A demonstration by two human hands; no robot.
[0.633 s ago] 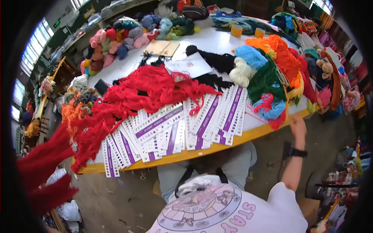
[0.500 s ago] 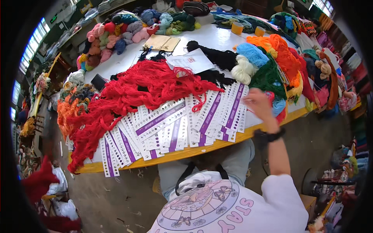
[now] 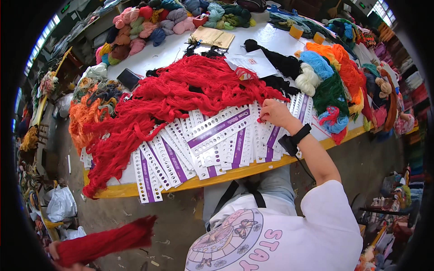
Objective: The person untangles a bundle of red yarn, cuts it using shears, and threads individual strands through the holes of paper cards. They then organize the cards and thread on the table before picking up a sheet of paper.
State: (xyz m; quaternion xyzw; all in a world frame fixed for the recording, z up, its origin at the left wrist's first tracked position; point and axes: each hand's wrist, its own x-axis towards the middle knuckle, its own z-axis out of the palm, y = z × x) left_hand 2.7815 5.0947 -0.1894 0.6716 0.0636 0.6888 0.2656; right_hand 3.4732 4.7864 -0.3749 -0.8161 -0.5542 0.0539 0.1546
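My right hand (image 3: pixel 275 114), with a black band on its wrist, is closed in a pinch over the cards. A bit of red yarn (image 3: pixel 260 120) shows at its fingertips. At the lower left, my left hand (image 3: pixel 55 254), partly cut off by the dark rim, grips a thick red yarn bundle (image 3: pixel 108 239) held off the table above the floor. Loose red yarn (image 3: pixel 181 88) lies in a large heap across the table. Along its near edge are several white punched cards (image 3: pixel 219 131) with purple stripes, overlapping one another, some partly under the red yarn.
Behind the heap lie a white paper sheet (image 3: pixel 253 63), black yarn (image 3: pixel 275 58) and a tan packet (image 3: pixel 212 37). White (image 3: pixel 308 82), blue, green and orange skeins (image 3: pixel 348 67) pile up on the right. A dark flat case (image 3: pixel 129 78) and orange yarn (image 3: pixel 83 119) are at left.
My right hand has moved left and down from the rightmost cards, its fingers now pinching red yarn. The left hand's red bundle has swung further into view. The whole view has shifted slightly.
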